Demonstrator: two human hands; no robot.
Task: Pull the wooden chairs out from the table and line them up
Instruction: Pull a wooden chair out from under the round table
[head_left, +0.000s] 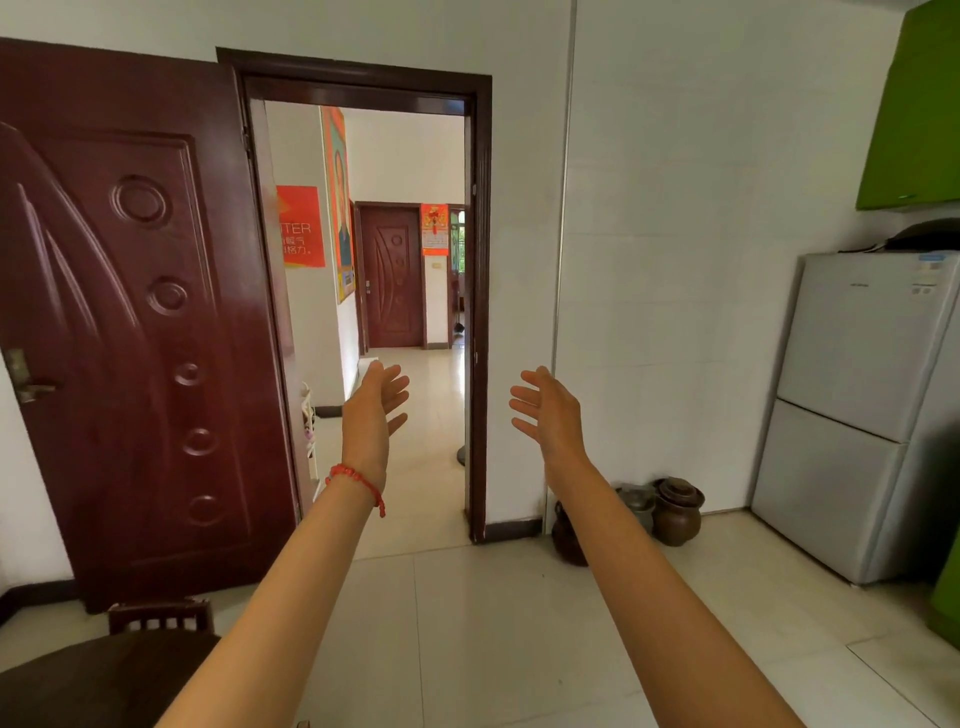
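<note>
1. The wooden chair (161, 616) sits at your near left, its dark back rail just beyond the round table (93, 675) edge.
2. Your left hand (375, 402) and right hand (545, 410) are raised, fingers spread, palms facing, holding nothing.
3. Far ahead, the doorway (410, 332); right, the fridge (862, 415).

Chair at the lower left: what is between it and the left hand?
In the head view, only bare air, with the door behind, separates the chair and the left hand.
</note>
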